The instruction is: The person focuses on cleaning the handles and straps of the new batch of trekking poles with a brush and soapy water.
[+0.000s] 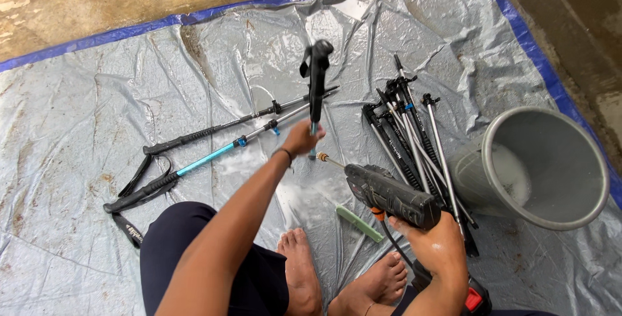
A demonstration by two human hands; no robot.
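1. Grey tarp (97, 108) spread underneath, bucket (544, 167) tipped at right.
2. Left hand (301, 138) – arm stretched forward, fingers wrapped around upright pole (317, 89).
3. Right hand (434, 241) clenched on spray gun (389, 194), nozzle (322, 158) just beside pole.
4. Green brush (359, 223) near feet.

Bare tarp (84, 128) lies open leftward; pole bundle (408, 141) and bucket (551, 167) crowd the right.
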